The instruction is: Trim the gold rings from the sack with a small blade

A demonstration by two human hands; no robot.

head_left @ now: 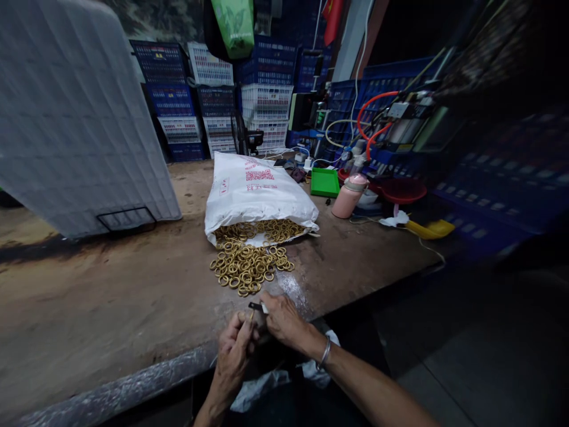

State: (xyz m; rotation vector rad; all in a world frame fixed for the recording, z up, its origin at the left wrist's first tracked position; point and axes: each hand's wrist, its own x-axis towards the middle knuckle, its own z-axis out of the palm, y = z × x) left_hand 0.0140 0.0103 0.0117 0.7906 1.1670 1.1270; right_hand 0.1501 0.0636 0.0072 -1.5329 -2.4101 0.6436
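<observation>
My left hand [235,351] is closed in a pinch at the near table edge, with what looks like a gold ring held upright between the fingertips. My right hand [281,317], a bracelet on its wrist, is closed on a small dark tool [256,307] that points left toward the left fingertips. Just beyond both hands lies a pile of gold rings [249,267] spilling from the open mouth of a white sack [255,193] with red print, which lies on its side on the worn brown table [111,296].
A grey ribbed crate [75,112] stands at the left. Blue and white crates [222,83] are stacked at the back. A green tray [325,181], pink bottle [349,196], red bowl [402,190], yellow scoop [429,228] and hoses sit at the right. A plastic bag [284,379] hangs below the edge.
</observation>
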